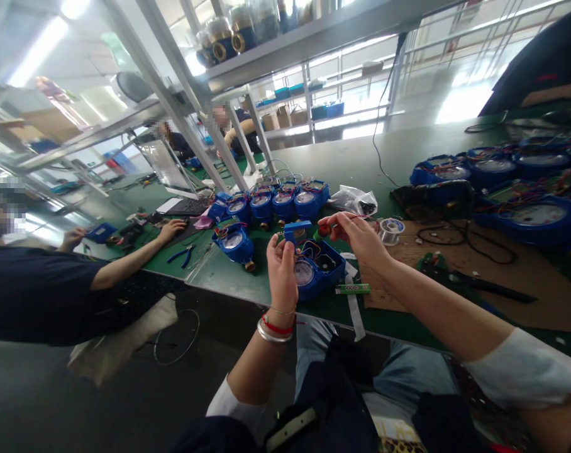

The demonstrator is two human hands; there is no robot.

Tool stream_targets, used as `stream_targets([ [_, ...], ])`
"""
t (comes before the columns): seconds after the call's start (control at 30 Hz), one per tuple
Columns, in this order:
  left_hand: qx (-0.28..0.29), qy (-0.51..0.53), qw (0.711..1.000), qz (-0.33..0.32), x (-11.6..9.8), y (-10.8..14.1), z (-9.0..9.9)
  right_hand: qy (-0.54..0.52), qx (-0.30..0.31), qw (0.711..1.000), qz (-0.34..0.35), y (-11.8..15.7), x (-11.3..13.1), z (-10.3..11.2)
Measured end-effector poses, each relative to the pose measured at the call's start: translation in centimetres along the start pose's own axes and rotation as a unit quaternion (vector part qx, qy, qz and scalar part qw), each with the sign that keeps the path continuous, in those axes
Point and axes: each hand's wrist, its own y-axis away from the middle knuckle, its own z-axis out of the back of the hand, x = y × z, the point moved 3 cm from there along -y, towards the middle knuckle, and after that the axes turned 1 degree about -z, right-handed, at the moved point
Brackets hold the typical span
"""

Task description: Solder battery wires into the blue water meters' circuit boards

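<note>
My left hand (pixel 282 270) is closed on a small blue plastic part (pixel 297 230), held up above an opened blue water meter (pixel 330 272). Between the fingers of my right hand (pixel 358 238) is a short screwdriver with a red and green handle (pixel 322 229). Its tip points toward the blue part; whether they touch is hard to tell. The meter below lies on the bench with wires and a round dial showing. A green labelled stick (pixel 353 289) and a white strip (pixel 356 318) lie just right of it.
More blue meters stand in a row (pixel 283 200) behind and at the right (pixel 526 214). A solder spool (pixel 390 231), cardboard sheet (pixel 384 302), green-handled tool (pixel 434 267) and plastic bag (pixel 354 200) are nearby. At left, a co-worker's arm (pixel 134 255) reaches past blue pliers (pixel 180 256).
</note>
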Motion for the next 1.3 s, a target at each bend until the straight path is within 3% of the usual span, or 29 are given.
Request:
stream_targets([
  [0.17, -0.012, 0.009, 0.999, -0.048, 0.3, 0.4, 0.5, -0.047, -0.006, 0.998, -0.032, -0.7, -2.0, -0.2],
  [0.57, 0.007, -0.051, 0.991, -0.127, 0.2, 1.2, 0.3, 0.013, 0.064, 0.995, -0.079, -1.6, -4.4, -0.5],
  [0.77, -0.006, -0.066, 0.993, -0.094, 0.6, 0.7, 0.5, -0.020, -0.003, 0.999, -0.049, -0.8, -2.9, -0.1],
  [0.9, -0.012, -0.170, 0.982, -0.081, 0.4, 0.0, 0.5, -0.046, -0.074, 0.996, 0.001, 1.2, -0.3, 0.4],
  [1.03, 0.024, -0.350, 0.924, -0.150, -0.4, -0.5, -0.2, -0.003, -0.073, 0.996, 0.044, 5.0, 2.4, -0.1],
  [1.17, 0.028, -0.391, 0.889, -0.238, -1.7, 1.3, -1.0, 0.107, 0.012, 0.990, 0.092, 9.7, 3.9, -1.0],
  [1.23, 0.041, -0.367, 0.896, -0.247, -2.6, 3.3, -1.1, 0.158, 0.074, 0.975, 0.137, 11.6, 4.3, -1.1],
  [1.3, 0.089, -0.342, 0.913, -0.202, -3.2, 5.6, -1.0, 0.211, 0.121, 0.951, 0.192, 13.1, 4.7, -0.9],
])
